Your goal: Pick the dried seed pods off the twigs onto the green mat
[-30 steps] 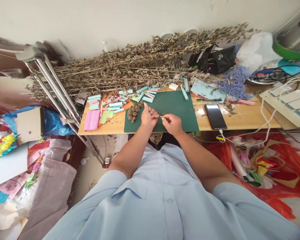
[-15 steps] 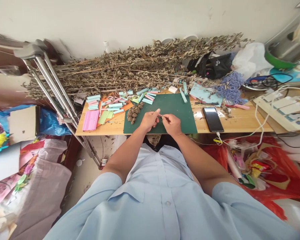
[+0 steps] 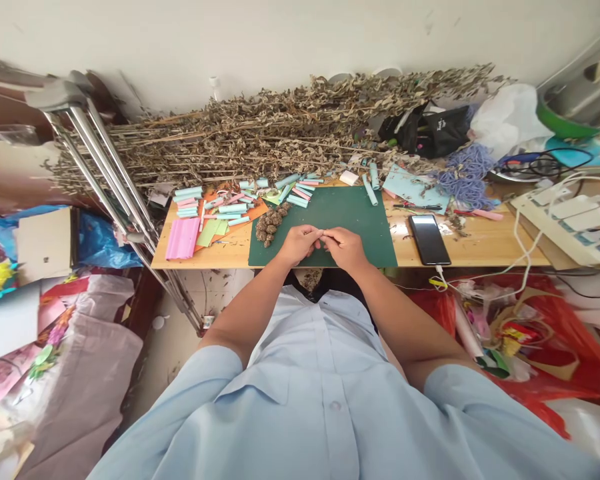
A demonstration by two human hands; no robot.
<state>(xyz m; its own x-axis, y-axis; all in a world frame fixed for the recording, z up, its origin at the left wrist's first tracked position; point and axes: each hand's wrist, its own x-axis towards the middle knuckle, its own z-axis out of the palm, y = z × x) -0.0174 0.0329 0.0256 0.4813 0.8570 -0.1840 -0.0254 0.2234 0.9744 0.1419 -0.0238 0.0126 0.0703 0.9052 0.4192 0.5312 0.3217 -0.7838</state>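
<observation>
My left hand (image 3: pixel 300 244) and my right hand (image 3: pixel 345 247) meet fingertip to fingertip over the near part of a green cutting mat (image 3: pixel 350 207). Both are closed in a pinch. Whatever lies between the fingertips is too small and covered to make out. A heap of brown, crumbly balls of dried plant (image 3: pixel 270 224) rests on the mat's left side, just beyond my left hand. Rolled blue and pink paper tubes (image 3: pixel 233 209) lie in a loose group further left, partly on orange paper.
Dried leafy stalks (image 3: pixel 260 130) line the wall behind the table. A phone (image 3: pixel 429 240) on a cable lies right of the mat, near a power strip (image 3: pixel 570 217). Metal crutches (image 3: pixel 107 173) lean at the left. Pink paper (image 3: pixel 183 238) sits at the table's left end.
My fingertips have come closer together. A small brownish bit that showed at my right fingertips is now hidden. My left thumb, raised before, is lowered onto the fingers.
</observation>
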